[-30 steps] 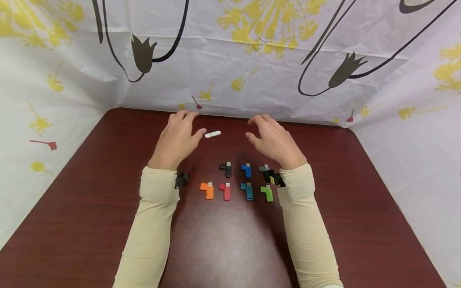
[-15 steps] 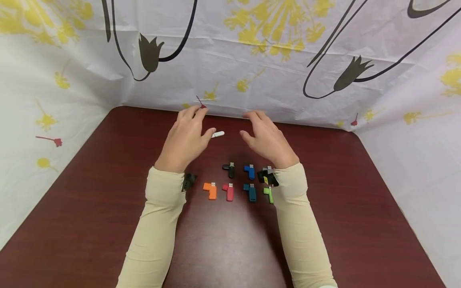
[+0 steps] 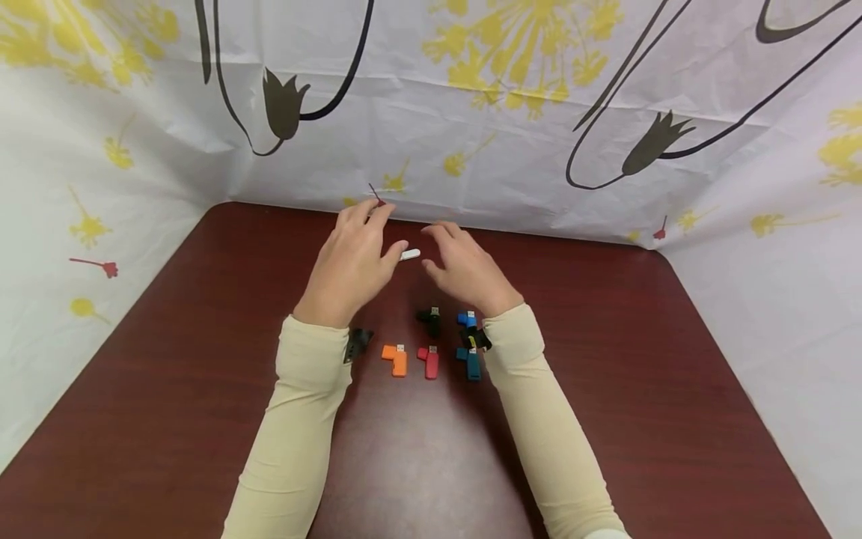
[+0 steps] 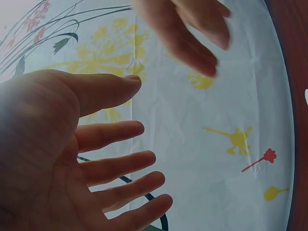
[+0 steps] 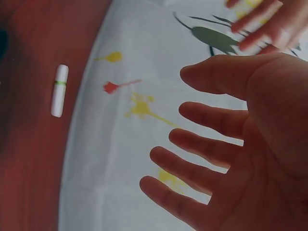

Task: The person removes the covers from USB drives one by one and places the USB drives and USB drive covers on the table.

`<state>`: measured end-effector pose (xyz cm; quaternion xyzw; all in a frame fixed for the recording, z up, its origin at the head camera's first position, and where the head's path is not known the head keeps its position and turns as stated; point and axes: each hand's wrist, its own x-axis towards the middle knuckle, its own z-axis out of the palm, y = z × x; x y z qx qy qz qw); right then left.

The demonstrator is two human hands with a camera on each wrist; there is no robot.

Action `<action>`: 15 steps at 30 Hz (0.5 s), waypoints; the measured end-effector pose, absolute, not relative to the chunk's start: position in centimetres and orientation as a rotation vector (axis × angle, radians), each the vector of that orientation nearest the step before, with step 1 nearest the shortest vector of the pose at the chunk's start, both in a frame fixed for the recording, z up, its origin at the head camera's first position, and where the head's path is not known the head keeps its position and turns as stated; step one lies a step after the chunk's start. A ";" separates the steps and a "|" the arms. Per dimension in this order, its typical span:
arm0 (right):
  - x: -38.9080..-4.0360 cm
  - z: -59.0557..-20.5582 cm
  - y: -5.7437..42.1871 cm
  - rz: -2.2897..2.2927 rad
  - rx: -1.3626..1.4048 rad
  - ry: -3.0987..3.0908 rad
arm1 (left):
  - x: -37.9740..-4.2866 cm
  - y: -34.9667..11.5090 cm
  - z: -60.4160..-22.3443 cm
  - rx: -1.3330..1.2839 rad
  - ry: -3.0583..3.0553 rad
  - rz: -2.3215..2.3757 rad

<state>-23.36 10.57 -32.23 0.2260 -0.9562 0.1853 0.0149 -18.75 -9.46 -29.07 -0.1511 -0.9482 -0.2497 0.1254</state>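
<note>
Above the back of the table, my left hand (image 3: 350, 262) hovers with its fingers spread and nothing in them. To its right my right hand (image 3: 471, 273) is likewise raised, palm bare and fingers apart in the right wrist view. Between the two hands lies a white USB stick (image 3: 410, 255), partly covered by the left thumb in the head view. The right wrist view shows the same white stick (image 5: 59, 91) whole, with a green band. Neither hand touches it.
Nearer the body lie swivel USB sticks: black (image 3: 432, 323), blue (image 3: 463, 320), orange (image 3: 399, 361), red (image 3: 432, 364) and teal (image 3: 474, 367). The right forearm hides the spot to their right. A white patterned cloth (image 3: 417, 127) hangs behind the dark red table (image 3: 168, 359).
My right hand has moved left, closer to my left hand. Its arm now covers the grey and green USB sticks. The head view has shifted slightly.
</note>
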 end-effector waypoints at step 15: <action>-30.0 -36.0 8.3 0.170 0.835 -3.296 | -18.7 -9.1 -29.1 -0.463 -2.775 -0.741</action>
